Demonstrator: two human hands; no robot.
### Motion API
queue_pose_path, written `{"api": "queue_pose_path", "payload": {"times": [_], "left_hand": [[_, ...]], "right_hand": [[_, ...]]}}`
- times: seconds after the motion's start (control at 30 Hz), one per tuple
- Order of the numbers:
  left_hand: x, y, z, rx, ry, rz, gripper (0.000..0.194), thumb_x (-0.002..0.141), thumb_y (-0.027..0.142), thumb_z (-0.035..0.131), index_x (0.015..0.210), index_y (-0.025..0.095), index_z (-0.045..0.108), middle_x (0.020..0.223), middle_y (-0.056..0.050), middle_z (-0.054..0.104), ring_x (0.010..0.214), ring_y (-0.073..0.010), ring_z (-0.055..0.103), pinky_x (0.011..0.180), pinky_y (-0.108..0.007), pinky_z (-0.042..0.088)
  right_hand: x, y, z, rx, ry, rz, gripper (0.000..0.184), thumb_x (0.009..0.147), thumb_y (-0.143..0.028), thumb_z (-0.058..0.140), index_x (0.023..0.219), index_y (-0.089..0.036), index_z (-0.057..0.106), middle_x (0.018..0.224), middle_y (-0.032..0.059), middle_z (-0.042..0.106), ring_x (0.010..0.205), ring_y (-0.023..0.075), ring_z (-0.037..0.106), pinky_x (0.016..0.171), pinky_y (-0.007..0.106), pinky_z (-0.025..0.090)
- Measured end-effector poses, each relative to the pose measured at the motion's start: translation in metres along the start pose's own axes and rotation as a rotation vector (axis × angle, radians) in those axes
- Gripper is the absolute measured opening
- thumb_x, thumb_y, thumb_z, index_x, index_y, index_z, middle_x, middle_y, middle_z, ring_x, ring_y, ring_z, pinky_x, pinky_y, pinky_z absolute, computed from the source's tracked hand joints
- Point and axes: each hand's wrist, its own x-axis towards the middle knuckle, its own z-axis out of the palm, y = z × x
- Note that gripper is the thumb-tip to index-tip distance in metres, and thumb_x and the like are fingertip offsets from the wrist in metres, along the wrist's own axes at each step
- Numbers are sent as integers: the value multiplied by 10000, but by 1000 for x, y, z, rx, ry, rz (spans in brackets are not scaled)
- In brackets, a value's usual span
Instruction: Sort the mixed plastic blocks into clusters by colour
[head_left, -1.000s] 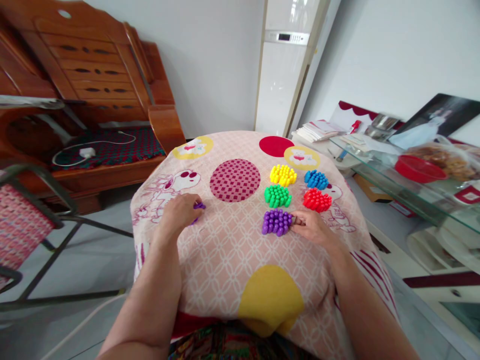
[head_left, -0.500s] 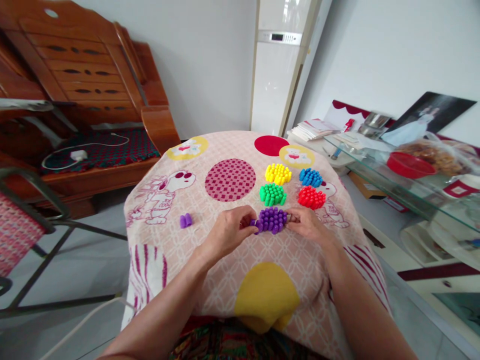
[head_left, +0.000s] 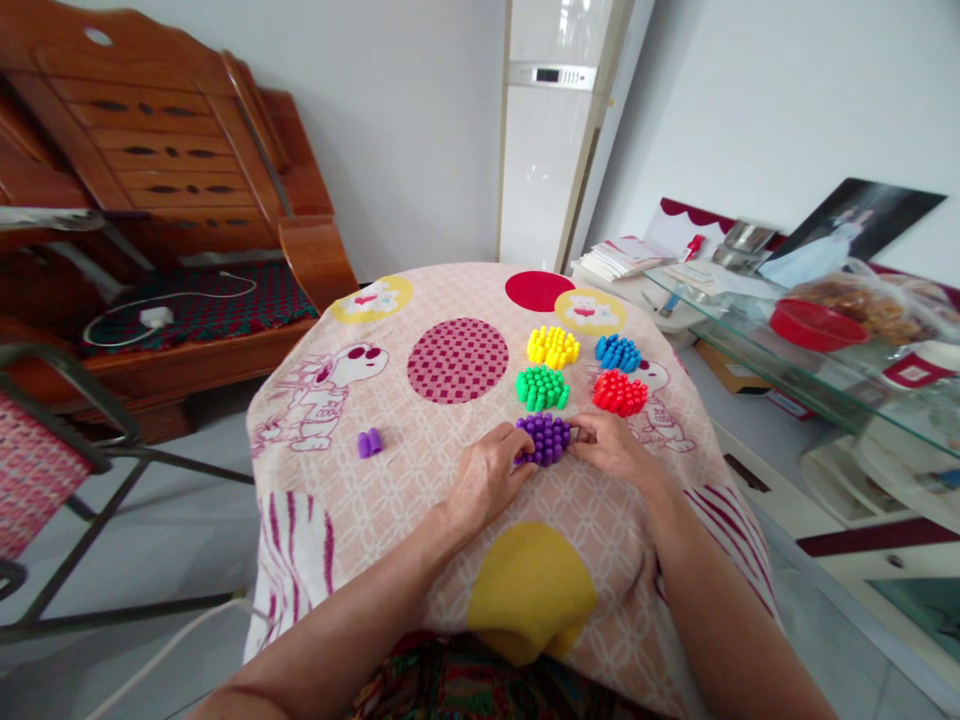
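Observation:
Purple pegs [head_left: 546,438] stand upright in a tight cluster on the patterned tablecloth, between my hands. At the cluster's left edge, my left hand [head_left: 491,472] has its thumb and bent fingers closed around a purple peg, partly hidden by the fingers. My right hand [head_left: 609,446] presses its bent fingertips and thumb against the pegs on the right side. Two loose purple pegs [head_left: 370,443] lie side by side, well to the left of my left hand. Just behind the purple cluster are green pegs [head_left: 541,388] and red pegs [head_left: 620,394], grouped by colour.
Yellow pegs [head_left: 553,346] and blue pegs [head_left: 619,352] form two more groups farther back. The tablecloth [head_left: 405,400] drapes over the table's edges. To the right is a glass-topped cabinet [head_left: 757,360] with a red bowl [head_left: 817,325]. A wooden bench [head_left: 172,180] stands at the left.
My left hand has moved slightly right and turned, bringing the purple peg against the cluster's left edge. My right hand stays at the right side; the other groups stay put.

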Motion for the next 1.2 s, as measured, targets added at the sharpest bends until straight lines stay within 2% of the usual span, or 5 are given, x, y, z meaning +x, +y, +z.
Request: {"api": "queue_pose_path", "payload": {"times": [0.13, 0.3, 0.53, 0.73, 1.2], "left_hand": [[1, -6, -19, -4, 68, -30, 182, 818, 236, 711, 959, 200, 602, 855, 0, 627, 696, -130, 566, 664, -258, 471], [0, -54, -83, 199, 215, -205, 211, 876, 333, 615, 1041, 202, 633, 993, -68, 668, 820, -193, 641, 728, -313, 525], [-34, -121, -143, 545, -103, -464, 276, 823, 395, 600, 998, 211, 708, 990, -123, 734, 964, -316, 671, 858, -414, 503], [-30, -96, -130, 413, -163, -383, 111, 777, 276, 599, 793, 209, 685, 787, -61, 728, 730, -228, 667, 695, -317, 479], [8, 27, -37, -92, -93, 75, 142, 852, 154, 630, 976, 201, 679, 921, -33, 704, 799, -157, 639, 738, -274, 503]], "right_hand": [[-1, 0, 1, 16, -7, 20, 169, 757, -175, 623, 889, -169, 727, 679, -7, 600, 646, 146, 540, 578, 247, 370], [0, 7, 3, 53, -46, 59, 115, 768, -203, 607, 837, -170, 693, 664, -18, 596, 627, 141, 536, 558, 244, 361], [2, 14, 3, 31, -35, 47, 126, 767, -231, 622, 844, -168, 699, 629, -22, 577, 600, 133, 518, 537, 236, 352], [2, 12, 2, 69, -51, 51, 167, 778, -252, 628, 883, -158, 718, 669, -6, 614, 622, 144, 540, 560, 246, 385], [2, 3, 0, 11, -16, 45, 219, 754, -225, 640, 918, -149, 762, 707, 1, 638, 648, 142, 542, 588, 234, 391]]}}
